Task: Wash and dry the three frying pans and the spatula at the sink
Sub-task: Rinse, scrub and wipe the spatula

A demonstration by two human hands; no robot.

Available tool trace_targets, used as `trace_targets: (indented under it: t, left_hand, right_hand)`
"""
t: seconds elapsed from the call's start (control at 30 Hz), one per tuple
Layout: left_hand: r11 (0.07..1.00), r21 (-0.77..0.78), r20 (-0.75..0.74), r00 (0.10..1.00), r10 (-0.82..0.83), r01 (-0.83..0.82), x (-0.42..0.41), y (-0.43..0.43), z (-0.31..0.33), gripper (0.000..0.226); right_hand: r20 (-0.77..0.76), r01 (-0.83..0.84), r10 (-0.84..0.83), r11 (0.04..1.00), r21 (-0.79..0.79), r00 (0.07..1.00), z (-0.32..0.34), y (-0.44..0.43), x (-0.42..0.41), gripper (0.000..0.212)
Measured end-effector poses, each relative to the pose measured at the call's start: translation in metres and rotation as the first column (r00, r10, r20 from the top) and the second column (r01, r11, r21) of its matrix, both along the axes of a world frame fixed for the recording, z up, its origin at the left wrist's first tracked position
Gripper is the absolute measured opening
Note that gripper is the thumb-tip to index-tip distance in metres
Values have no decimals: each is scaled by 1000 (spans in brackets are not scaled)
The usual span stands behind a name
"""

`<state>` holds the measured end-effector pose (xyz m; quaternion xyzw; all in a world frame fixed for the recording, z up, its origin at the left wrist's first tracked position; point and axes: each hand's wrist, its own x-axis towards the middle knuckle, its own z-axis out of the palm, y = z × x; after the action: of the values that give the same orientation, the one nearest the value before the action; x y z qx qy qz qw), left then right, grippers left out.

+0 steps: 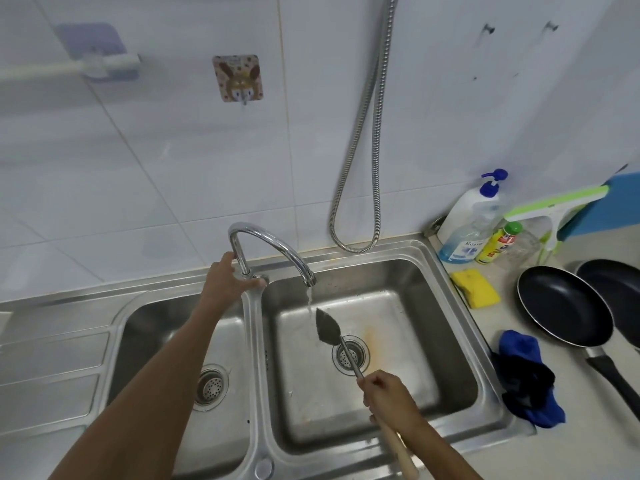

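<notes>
Steel spatula in closed grip of right hand, left hand curled round tap; sponge, cloth, pans alongside.

Brushed steel sink; glossy chrome tap; metal-bladed, wood-handled spatula; matt dark-coated frying pan; soft blue cloth.

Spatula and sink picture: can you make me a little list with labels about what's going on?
spatula: metal blade under the running water, over the right basin
right hand: fingers grip the spatula's wooden handle
left hand: holds the faucet at its base
frying pans: two show on the counter, right of the basin; a third is not seen
sponge: yellow, on the counter
cloth: blue, by the basin's right rim
</notes>
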<state>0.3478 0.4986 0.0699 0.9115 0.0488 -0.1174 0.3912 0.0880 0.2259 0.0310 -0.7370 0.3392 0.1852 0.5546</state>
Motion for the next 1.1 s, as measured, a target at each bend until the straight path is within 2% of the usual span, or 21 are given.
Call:
trace_targets:
  t: [0.07, 0.17, 0.33, 0.47, 0.53, 0.6, 0.63, 0.73, 0.8, 0.87, 0.93, 0.97, 1.03, 1.07, 1.1]
  left_hand:
    - [1000, 4, -8, 1000, -1, 1, 2, -1, 1, 80]
    - [1000, 8, -2, 1000, -4, 4, 8, -4, 2, 66]
    - [994, 107, 17, 1000, 8, -10, 22, -5, -2, 71]
    - [972, 237, -18, 1000, -3, 7, 16, -10, 7, 89]
    - [987, 154, -44, 998, 51, -44, -2, -21, 6, 91]
    - [994, -44, -59, 993, 101, -104, -33, -39, 2, 99]
    - [987, -89, -66, 990, 128, -133, -48, -48, -4, 103]
    - [981, 22, -235, 953, 191, -191, -104, -85, -34, 94]
    - [996, -19, -444, 893, 72, -90, -142, -118, -46, 86]
    - [978, -204, -618, 781, -90, -49, -172, -150, -46, 69]
    - [900, -394, -718, 673, -176, -186, -195, -182, -46, 64]
    - [852, -451, -739, 647, -188, -268, -203, -196, -44, 63]
    - [781, -488, -747, 650, -142, -390, -211, -219, -46, 45]
    - [760, -492, -747, 655, -117, -425, -211, -228, -48, 33]
    - [749, -484, -754, 649, -96, -452, -211, -236, -50, 26]
  right_hand:
    - [-97, 120, -102, 973, 199, 990, 5, -3, 5, 21]
    - [-203, 241, -176, 899, 367, 963, 8, -10, 8, 27]
    - [-261, 315, -217, 844, 434, 941, 6, -19, 8, 32]
    - [-247, 328, -229, 794, 512, 942, 6, -24, 5, 32]
    - [-239, 321, -223, 773, 547, 945, 5, -26, 5, 30]
    - [-223, 287, -194, 792, 539, 955, 1, -27, 7, 31]
    - [-208, 262, -176, 806, 531, 962, -1, -27, 9, 32]
    - [-149, 182, -122, 839, 514, 981, 1, -28, 11, 33]
    - [-121, 138, -89, 853, 504, 989, 9, -29, 12, 34]
    - [-109, 122, -78, 864, 489, 991, 13, -32, 11, 37]
    - [-102, 117, -78, 877, 467, 992, 16, -38, 9, 36]
    - [-97, 102, -65, 890, 445, 993, 18, -43, 7, 36]
    - [-61, -10, 33, 938, 345, 998, 26, -60, 2, 35]
    - [-21, -130, 138, 964, 232, 990, 28, -72, -2, 35]
    - [21, -263, 263, 964, 28, 965, 27, -89, -7, 34]
